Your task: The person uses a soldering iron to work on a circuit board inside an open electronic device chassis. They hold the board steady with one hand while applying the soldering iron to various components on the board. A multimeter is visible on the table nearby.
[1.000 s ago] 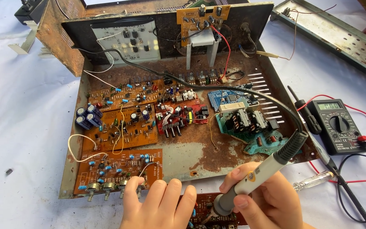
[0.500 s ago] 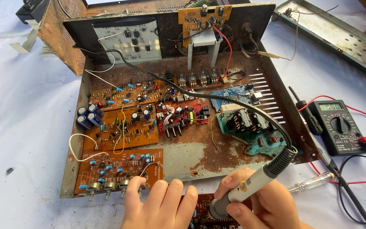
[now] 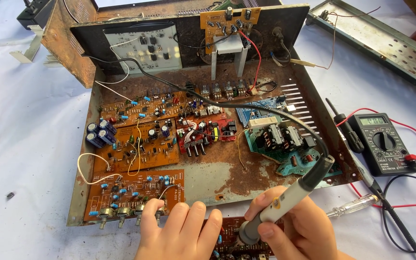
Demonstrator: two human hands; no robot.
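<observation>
White cloth, rusty chassis edge, soldering iron gripped

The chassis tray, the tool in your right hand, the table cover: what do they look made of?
Chassis tray: sheet metal, likely steel, with brown rust patches and punched slots. Soldering iron in the right hand: smooth grey handle, probably plastic, with a black ribbed collar, maybe rubber. Table cover: white, creased, apparently cloth.

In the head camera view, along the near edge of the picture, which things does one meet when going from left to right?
White cloth → orange circuit board → left hand → soldering iron held by the right hand → clear-handled screwdriver → black cable.
</observation>
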